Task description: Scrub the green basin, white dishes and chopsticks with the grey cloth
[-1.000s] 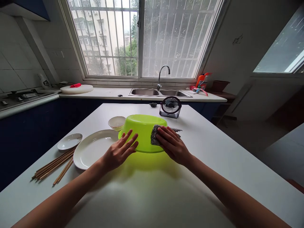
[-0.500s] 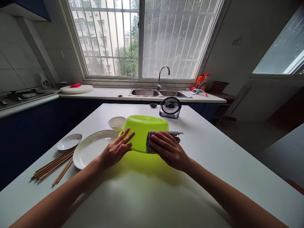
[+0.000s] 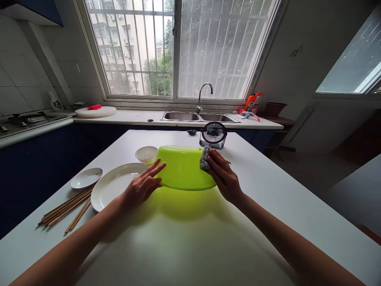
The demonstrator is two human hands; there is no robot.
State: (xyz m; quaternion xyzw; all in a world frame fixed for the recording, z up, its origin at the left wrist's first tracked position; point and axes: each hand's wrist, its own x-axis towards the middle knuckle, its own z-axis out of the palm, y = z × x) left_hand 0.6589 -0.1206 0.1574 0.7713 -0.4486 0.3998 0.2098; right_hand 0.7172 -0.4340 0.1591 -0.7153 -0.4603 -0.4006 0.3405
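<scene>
A lime-green plastic basin (image 3: 181, 169) is held upside down, its base facing up and its rim low, above the white table. At its left side my left hand (image 3: 145, 180) grips the rim, with two fingers stretched along the outer wall. My right hand (image 3: 224, 174) is closed on a grey cleaning cloth (image 3: 205, 158), pressing it against the basin's upper right side. Part of the cloth is covered by the fingers. Behind my left forearm lies a large white plate (image 3: 114, 182), and a small white bowl (image 3: 146, 154) stands just beyond the basin's left end.
Several wooden chopsticks (image 3: 67, 206) and a small dish (image 3: 87, 178) lie on the table's left side. A small black fan (image 3: 213, 133) and a dark scouring ball (image 3: 191, 132) are at the table's far edge. Behind is a double sink (image 3: 181, 116) with a faucet (image 3: 200, 99).
My right hand and the cloth have slid right and up, from the basin's front wall to its right side. The basin has tilted slightly, showing less of its base.
</scene>
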